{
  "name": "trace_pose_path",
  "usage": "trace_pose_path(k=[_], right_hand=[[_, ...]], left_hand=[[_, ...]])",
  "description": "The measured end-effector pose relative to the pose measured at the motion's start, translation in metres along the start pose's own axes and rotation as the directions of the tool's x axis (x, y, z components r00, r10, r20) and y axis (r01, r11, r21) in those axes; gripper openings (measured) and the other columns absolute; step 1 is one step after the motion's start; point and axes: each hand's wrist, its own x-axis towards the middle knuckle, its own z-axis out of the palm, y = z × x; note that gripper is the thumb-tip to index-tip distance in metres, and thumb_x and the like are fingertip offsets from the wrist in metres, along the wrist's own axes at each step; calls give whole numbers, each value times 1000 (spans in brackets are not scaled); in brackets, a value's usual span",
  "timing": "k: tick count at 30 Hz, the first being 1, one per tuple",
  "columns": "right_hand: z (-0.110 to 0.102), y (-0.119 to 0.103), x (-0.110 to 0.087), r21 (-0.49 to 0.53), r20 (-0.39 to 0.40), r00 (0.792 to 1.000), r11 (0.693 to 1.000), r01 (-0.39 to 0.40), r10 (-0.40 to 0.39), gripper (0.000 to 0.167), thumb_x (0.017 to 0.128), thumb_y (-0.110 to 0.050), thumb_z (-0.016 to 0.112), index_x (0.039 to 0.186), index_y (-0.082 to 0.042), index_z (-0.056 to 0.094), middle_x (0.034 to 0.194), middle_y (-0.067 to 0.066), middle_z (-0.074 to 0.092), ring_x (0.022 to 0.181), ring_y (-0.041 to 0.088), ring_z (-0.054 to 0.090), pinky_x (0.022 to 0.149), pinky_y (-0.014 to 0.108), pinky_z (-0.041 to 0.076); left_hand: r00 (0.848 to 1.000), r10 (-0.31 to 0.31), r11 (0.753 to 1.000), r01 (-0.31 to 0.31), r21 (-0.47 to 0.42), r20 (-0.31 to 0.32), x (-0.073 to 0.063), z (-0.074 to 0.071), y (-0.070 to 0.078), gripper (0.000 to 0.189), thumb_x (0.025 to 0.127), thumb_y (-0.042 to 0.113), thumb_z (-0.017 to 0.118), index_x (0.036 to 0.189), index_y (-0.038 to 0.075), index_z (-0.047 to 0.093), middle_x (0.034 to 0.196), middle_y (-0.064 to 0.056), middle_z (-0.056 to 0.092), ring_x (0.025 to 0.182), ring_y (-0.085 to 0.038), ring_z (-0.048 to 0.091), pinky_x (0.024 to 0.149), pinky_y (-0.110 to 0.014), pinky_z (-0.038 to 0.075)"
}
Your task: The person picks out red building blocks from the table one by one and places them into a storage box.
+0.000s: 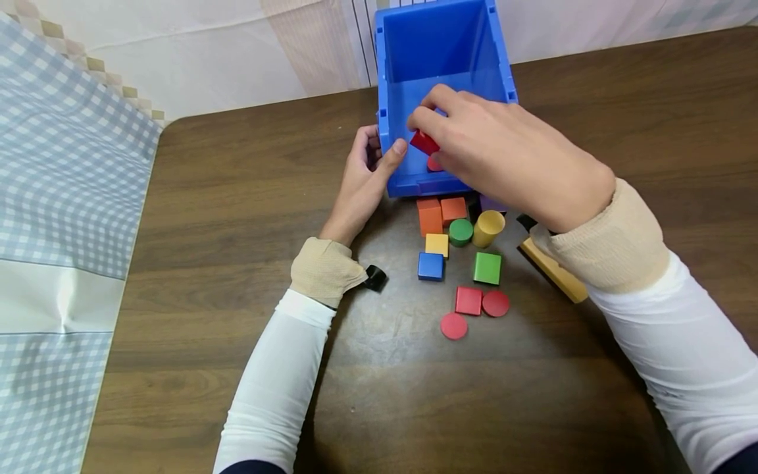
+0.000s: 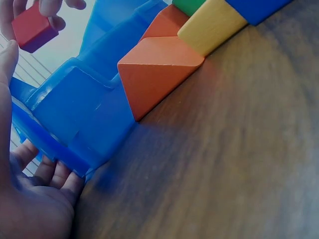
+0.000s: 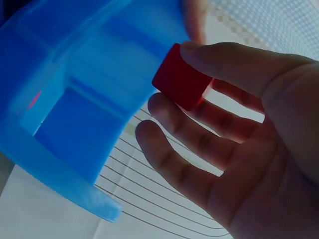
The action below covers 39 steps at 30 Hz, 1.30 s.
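Observation:
My right hand [image 1: 503, 148] pinches a red block [image 1: 424, 142] between thumb and fingers, above the near end of a blue plastic bin [image 1: 438, 46]. In the right wrist view the thumb lies on one side of the red block [image 3: 182, 79] and fingertips meet it from the other. Inside the bin, a round red piece [image 1: 435, 162] shows just under the held block. My left hand [image 1: 364, 181] grips the bin's left wall near its front corner, thumb over the rim and fingers outside. The left wrist view shows those fingers against the blue wall [image 2: 75, 104].
Before the bin lie orange blocks [image 1: 430, 217], a green cylinder [image 1: 460, 232], a yellow cylinder [image 1: 488, 228], a yellow block [image 1: 437, 245], a blue block [image 1: 430, 266] and a green block [image 1: 487, 268]. Nearer are red pieces [image 1: 468, 300]. A long yellow block [image 1: 553, 270] lies by the right wrist.

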Motion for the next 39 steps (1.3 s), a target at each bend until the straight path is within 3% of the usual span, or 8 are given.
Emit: trace_pose_path(k=[12, 22, 31, 39], right_hand=[[10, 7, 5, 56, 16, 998, 996, -62, 62, 55, 96, -13, 78, 145, 0, 55, 137, 27, 57, 121, 46, 63, 94, 63, 56], [13, 12, 5, 86, -4, 998, 994, -64, 65, 56, 96, -11, 77, 146, 1, 55, 139, 27, 56, 125, 47, 61, 97, 63, 55], [22, 14, 9, 124, 18, 997, 989, -76, 74, 51, 99, -9, 74, 145, 0, 55, 137, 26, 56, 124, 46, 61, 101, 63, 53], [30, 19, 15, 189, -26, 997, 979, -70, 76, 47, 100, -6, 70, 145, 2, 56, 139, 25, 55, 121, 43, 61, 104, 60, 53]], left_hand=[[1000, -6, 1000, 6, -8, 4, -1, 2, 0, 44, 105, 29, 62, 140, 8, 47, 127, -9, 58, 117, -22, 58, 102, -32, 53], [1000, 0, 1000, 1, -21, 11, -1, 5, -2, 42, 104, 28, 62, 139, 9, 48, 126, -8, 57, 116, -21, 57, 102, -31, 52], [1000, 3, 999, -3, -42, 6, -4, 6, -4, 48, 104, 27, 63, 141, 3, 46, 127, -9, 57, 117, -22, 58, 102, -32, 52], [1000, -7, 999, 7, -34, -7, -6, 7, -6, 49, 103, 29, 64, 142, 4, 46, 128, -10, 58, 117, -22, 58, 102, -33, 53]])
